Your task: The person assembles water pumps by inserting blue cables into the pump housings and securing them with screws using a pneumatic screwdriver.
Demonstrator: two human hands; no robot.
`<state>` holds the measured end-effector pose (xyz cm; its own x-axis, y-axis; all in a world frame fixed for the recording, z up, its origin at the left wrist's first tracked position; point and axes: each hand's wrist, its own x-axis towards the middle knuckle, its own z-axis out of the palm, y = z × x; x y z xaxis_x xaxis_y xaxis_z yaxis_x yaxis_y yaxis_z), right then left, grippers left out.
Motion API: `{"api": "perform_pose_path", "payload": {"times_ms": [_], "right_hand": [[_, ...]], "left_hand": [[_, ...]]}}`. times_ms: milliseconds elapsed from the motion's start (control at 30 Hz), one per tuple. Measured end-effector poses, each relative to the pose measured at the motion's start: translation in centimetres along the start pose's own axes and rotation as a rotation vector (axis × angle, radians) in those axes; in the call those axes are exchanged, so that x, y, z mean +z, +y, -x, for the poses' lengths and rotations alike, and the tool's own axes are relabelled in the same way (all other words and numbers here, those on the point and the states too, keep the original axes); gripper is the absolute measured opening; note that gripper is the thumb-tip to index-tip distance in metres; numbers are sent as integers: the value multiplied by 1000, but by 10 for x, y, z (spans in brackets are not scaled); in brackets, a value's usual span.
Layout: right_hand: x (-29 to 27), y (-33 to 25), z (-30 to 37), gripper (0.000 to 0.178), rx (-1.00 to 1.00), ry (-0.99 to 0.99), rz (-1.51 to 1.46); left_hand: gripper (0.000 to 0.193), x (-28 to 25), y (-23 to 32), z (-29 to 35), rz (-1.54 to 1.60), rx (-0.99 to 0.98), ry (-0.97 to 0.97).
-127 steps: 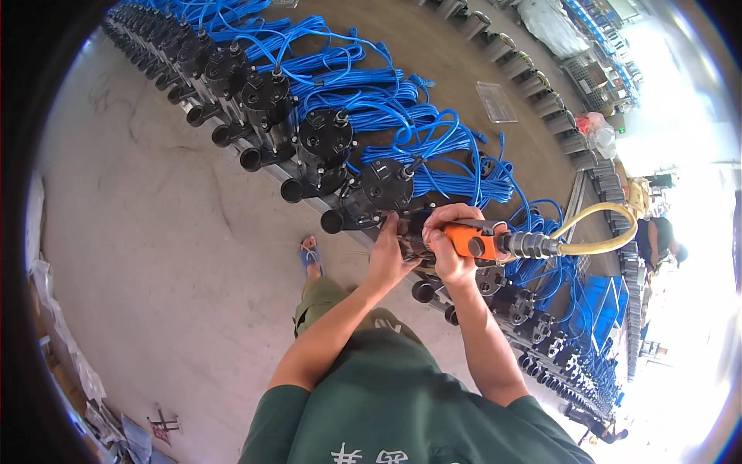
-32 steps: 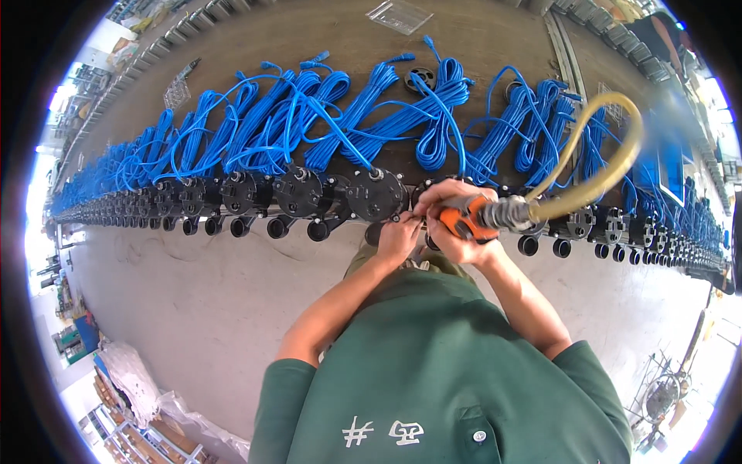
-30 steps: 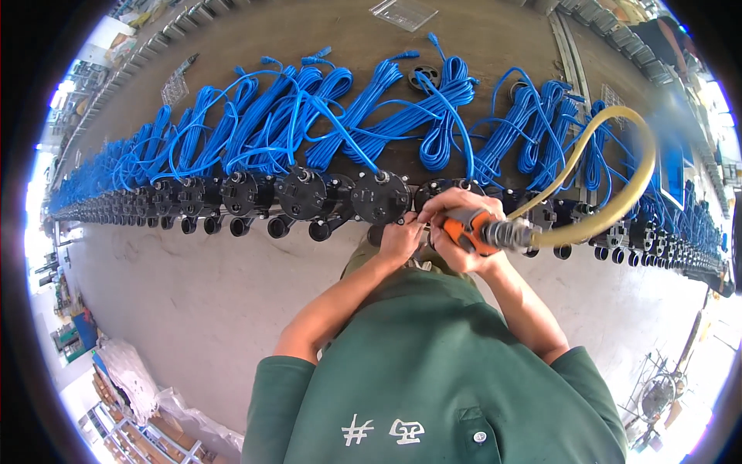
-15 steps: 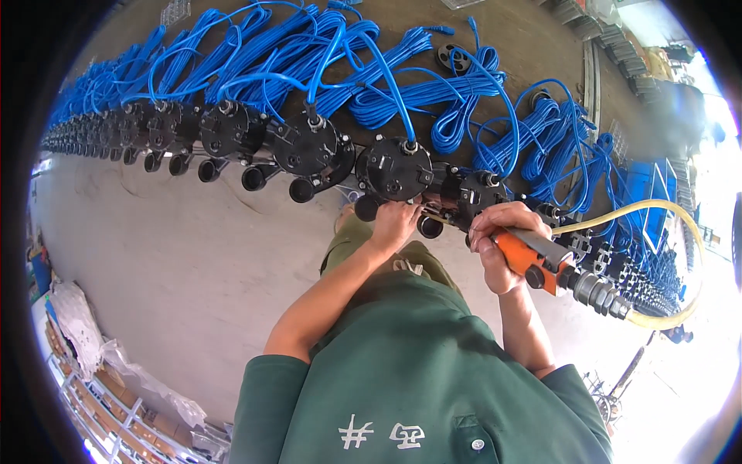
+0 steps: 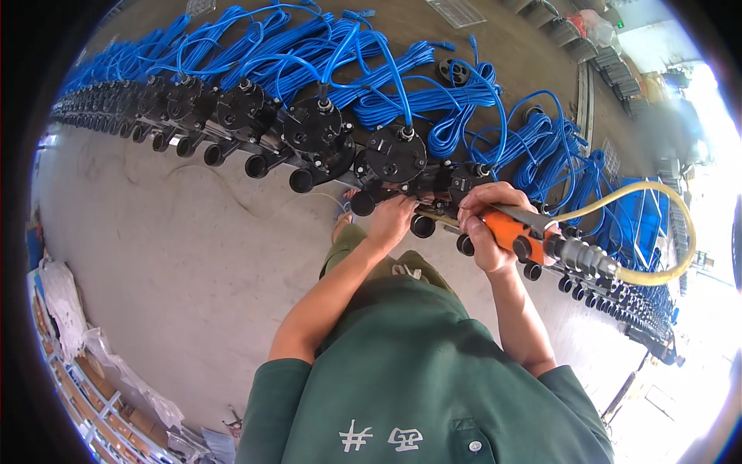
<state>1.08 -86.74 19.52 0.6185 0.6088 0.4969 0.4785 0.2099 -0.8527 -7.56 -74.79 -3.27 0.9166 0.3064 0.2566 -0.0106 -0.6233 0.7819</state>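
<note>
Wrapped in my right hand (image 5: pixel 488 224) is an orange and grey air-powered tool (image 5: pixel 514 236), with a metal coupling at its rear and a yellow hose (image 5: pixel 666 272) looping up and back. Its front points left, toward my left hand (image 5: pixel 393 219). The fingers of my left hand are drawn together at the underside of a round black housing (image 5: pixel 396 155); whatever they pinch is too small or hidden to name. From the top of that housing a blue cable (image 5: pixel 393 77) rises. Just right of my left fingers is a short black pipe end (image 5: pixel 423 226).
A long row of similar black housings (image 5: pixel 247 112) runs along the bench edge on both sides. Behind it, coiled blue cables (image 5: pixel 433 100) lie on the brown bench top (image 5: pixel 533 39). A blue crate (image 5: pixel 638 216) stands at the right, shelving with boxes (image 5: pixel 97 414) at the lower left.
The view has shifted a little, so the row appears tilted more. Both hands stay at the same housing, and the tool's front has drawn slightly closer to my left hand.
</note>
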Motion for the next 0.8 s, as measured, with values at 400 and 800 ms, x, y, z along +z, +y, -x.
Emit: {"api": "perform_pose_path", "payload": {"times_ms": [400, 800], "right_hand": [[9, 9, -5, 29, 141, 67, -67], [4, 9, -9, 28, 124, 56, -55]], "left_hand": [[23, 6, -11, 4, -21, 104, 37], [18, 3, -8, -2, -21, 99, -6]]}}
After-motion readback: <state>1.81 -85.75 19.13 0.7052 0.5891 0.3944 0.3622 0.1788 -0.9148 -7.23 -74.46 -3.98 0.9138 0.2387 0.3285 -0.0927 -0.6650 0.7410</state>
